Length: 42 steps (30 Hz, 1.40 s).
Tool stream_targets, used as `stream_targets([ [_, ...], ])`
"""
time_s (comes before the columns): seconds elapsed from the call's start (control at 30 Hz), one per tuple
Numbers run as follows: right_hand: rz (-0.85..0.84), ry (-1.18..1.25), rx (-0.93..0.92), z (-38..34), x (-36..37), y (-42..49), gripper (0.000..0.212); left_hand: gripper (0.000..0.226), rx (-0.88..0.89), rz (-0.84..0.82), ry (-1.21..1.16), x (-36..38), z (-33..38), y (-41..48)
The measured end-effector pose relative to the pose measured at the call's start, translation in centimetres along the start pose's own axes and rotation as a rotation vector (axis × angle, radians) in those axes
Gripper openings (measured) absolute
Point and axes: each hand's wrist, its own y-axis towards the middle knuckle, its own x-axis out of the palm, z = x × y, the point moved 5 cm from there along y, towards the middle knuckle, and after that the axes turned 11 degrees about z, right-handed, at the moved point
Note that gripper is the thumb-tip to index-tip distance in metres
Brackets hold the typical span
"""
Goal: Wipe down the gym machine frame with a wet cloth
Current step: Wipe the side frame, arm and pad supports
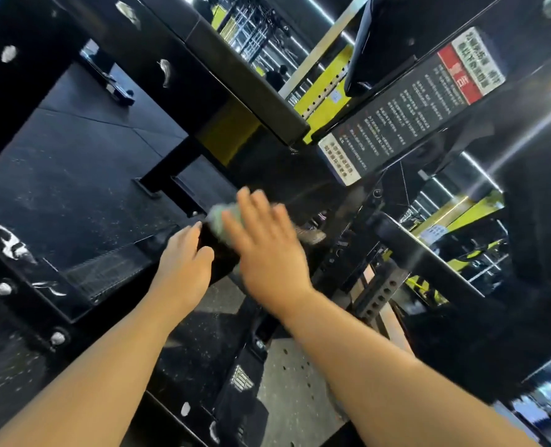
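Evidently the pale green fabric cloth (224, 211) is light, limp and soft. It would bunch easily, so it is best pinned flat under the palm. One cloth shows, blurred, lying on the black metal frame bar (217, 251) between two hands. The right hand (267, 250) presses it with fingers straight and spread. The left hand (184, 256) curls round the bar just beside it. The bar looks stiff, smooth and probably slick once wet.
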Motion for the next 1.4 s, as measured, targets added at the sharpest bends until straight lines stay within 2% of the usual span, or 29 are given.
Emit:
stream_targets([
  [0.03, -0.06, 0.093, -0.056, -1.7, 0.6, -0.7, 0.073, 0.051, 0.004, 0.002, -0.019, -0.1, 0.1, -0.4],
  [0.07, -0.084, 0.223, -0.029, -2.2, 0.5, -1.1, 0.07, 0.05, -0.004, -0.002, -0.042, -0.3, 0.2, -0.7],
  [0.2, -0.145, 0.953, 0.547, 0.1, -2.9, -1.1, 0.045, 0.043, -0.004, -0.044, -0.208, -1.1, 2.2, -0.6],
  [0.27, -0.114, 1.096, 0.735, 1.8, -4.5, -1.0, 0.027, 0.033, -0.01, -0.067, -0.272, -1.3, 2.7, 0.3],
  [0.33, -0.108, 1.196, 0.896, 2.9, -5.3, -0.9, 0.019, 0.029, 0.002, -0.058, -0.261, -1.6, 2.7, 0.4],
  [0.4, -0.025, 1.112, 0.908, 4.1, -5.9, -0.3, 0.016, 0.035, 0.04, -0.035, -0.195, -1.6, 3.4, -0.5],
  [0.57, 0.342, 0.439, 0.568, 7.6, -8.3, 2.6, 0.018, 0.038, 0.049, -0.037, -0.081, -1.3, 2.5, -1.1],
  [0.67, 0.517, 0.31, 0.386, 7.9, -8.4, 4.0, 0.025, 0.04, 0.037, -0.037, -0.065, -0.8, 2.2, -0.9],
  [0.77, 0.504, 0.107, 0.045, 6.3, -6.5, 4.2, 0.017, 0.04, 0.086, -0.001, 0.004, -0.7, 2.2, -0.9],
  [0.87, 0.367, -0.039, -0.119, 5.6, -4.4, 2.7, 0.032, 0.038, 0.116, 0.013, 0.051, -1.1, 2.2, -0.5],
  [0.97, 0.107, -0.144, -0.083, 4.4, -2.5, 0.9, 0.061, 0.037, 0.137, 0.032, 0.048, -1.2, 1.6, 0.0],
  [1.03, 0.055, -0.231, -0.062, 3.8, -1.7, 0.5, 0.069, 0.037, 0.166, 0.063, 0.065, -1.1, 1.3, 0.1],
  [1.13, 0.162, -0.298, -0.073, 4.9, -2.8, 1.6, 0.065, 0.035, 0.197, 0.076, 0.107, -0.7, 1.0, 0.3],
  [1.27, 0.406, -0.113, 0.057, 8.7, -6.8, 2.4, 0.055, 0.031, 0.215, 0.083, 0.14, -0.9, 0.7, 0.6],
  [1.33, 0.426, -0.094, 0.077, 9.2, -6.8, 2.3, 0.047, 0.03, 0.221, 0.095, 0.15, -0.7, 0.8, 0.7],
  [1.4, 0.346, -0.186, 0.144, 8.0, -5.2, 2.2, 0.05, 0.031, 0.244, 0.111, 0.163, -0.7, 0.9, 0.7],
])
